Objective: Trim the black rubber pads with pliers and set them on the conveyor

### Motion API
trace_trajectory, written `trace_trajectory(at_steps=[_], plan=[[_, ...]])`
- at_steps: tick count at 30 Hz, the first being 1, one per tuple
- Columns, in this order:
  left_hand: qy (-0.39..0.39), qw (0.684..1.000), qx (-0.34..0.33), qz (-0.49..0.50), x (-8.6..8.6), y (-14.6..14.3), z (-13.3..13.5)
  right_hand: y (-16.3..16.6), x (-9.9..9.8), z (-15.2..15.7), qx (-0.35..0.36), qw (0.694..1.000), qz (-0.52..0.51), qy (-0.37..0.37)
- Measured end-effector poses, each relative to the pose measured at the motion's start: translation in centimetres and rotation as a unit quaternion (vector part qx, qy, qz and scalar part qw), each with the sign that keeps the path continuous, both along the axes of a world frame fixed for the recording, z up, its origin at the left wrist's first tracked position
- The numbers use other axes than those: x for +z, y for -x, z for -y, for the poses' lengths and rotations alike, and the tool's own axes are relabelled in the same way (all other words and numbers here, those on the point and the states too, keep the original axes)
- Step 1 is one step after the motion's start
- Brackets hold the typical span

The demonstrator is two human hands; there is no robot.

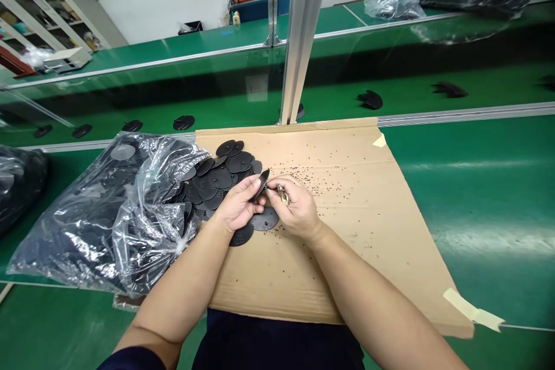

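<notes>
My left hand point(237, 206) grips a thin black plastic disc point(262, 181), tilted nearly edge-on between thumb and fingers. Close against it on the right, my right hand point(298, 208) is closed around a small brass-coloured tool point(283, 195). The tool's tip is mostly hidden by my fingers, so I cannot tell if it touches the disc. Below my hands, a flat disc point(265, 219) lies on the cardboard sheet point(347, 254), overlapping another one. A heap of black discs point(219, 178) rests left of my hands.
A clear plastic bag point(87, 231) of discs lies left, its mouth by the heap. Tiny dark bits point(321, 176) are scattered over the cardboard. Behind it, a green conveyor belt point(243, 101) carries spaced black pieces point(370, 99). An aluminium post point(303, 34) rises at the cardboard's far edge.
</notes>
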State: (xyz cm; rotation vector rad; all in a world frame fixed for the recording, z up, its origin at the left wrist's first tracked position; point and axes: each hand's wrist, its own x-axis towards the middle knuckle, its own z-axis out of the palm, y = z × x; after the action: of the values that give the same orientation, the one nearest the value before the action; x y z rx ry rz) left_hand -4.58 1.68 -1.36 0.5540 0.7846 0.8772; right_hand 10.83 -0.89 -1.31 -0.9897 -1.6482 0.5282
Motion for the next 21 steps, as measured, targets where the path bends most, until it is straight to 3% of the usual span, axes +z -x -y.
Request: trace_trajectory(at_steps=[4, 7, 10, 12, 14, 16, 18, 19, 21], plan=[[-0.029, 0.999, 0.026, -0.02, 0.0, -0.4, 0.2, 0.2, -0.1, 0.0, -0.013, 1.0, 0.011, -0.001], [-0.038, 0.993, 0.107, -0.044, 0.4, -0.8, -0.4, 0.1, -0.5, -0.3, -0.05, 0.998, -0.03, 0.015], [-0.058, 0.971, 0.204, -0.112, 1.3, -0.9, -2.7, -0.2, -1.3, -0.8, -0.116, 0.992, -0.053, 0.002], [-0.12, 0.94, 0.243, -0.206, 2.2, -0.6, -5.6, -0.4, -1.8, -1.2, -0.147, 0.988, -0.047, -0.013], [-0.23, 0.87, 0.262, -0.349, 3.1, -0.2, -9.2, -0.5, -2.2, -1.6, -0.157, 0.987, -0.034, -0.018], [-0.327, 0.749, 0.256, -0.516, 4.0, 0.2, -12.7, -0.4, -2.3, -1.8, -0.153, 0.988, -0.024, -0.016], [-0.38, 0.648, 0.202, -0.628, 4.7, 0.3, -15.8, -0.3, -2.4, -2.0, -0.143, 0.989, -0.022, -0.015], [-0.389, 0.617, 0.175, -0.661, 4.9, 0.1, -17.1, -0.3, -2.3, -2.0, -0.142, 0.99, -0.024, -0.015], [-0.385, 0.599, 0.134, -0.69, 4.9, -0.8, -19.2, -0.3, -2.3, -2.0, -0.144, 0.989, -0.029, -0.015]])
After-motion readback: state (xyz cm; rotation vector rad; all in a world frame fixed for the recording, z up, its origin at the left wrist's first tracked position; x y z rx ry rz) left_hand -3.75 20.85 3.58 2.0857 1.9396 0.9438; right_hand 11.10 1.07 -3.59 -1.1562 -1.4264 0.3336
